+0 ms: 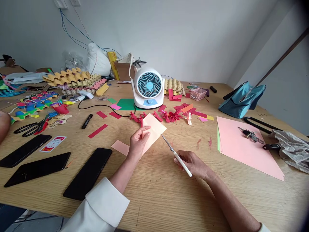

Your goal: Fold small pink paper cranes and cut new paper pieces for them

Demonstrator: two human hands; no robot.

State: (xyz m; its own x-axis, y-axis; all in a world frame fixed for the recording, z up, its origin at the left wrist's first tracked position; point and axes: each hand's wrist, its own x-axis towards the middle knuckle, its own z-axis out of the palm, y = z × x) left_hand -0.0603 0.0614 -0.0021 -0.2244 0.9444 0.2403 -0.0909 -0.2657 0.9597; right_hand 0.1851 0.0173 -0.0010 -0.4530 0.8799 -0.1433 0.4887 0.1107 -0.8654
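Well in from the near edge of the desk (156,199), the left hand (138,143) pinches the paper (155,127) between thumb and fingers, while the right hand (191,162) curls round the scissors (178,158), tips at the paper's edge.

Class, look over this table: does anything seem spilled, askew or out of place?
Two things: reddish marks on the table, right of the scissors, look like stains or stray bits; and keys lie on the pink paper, an odd spot among craft supplies.
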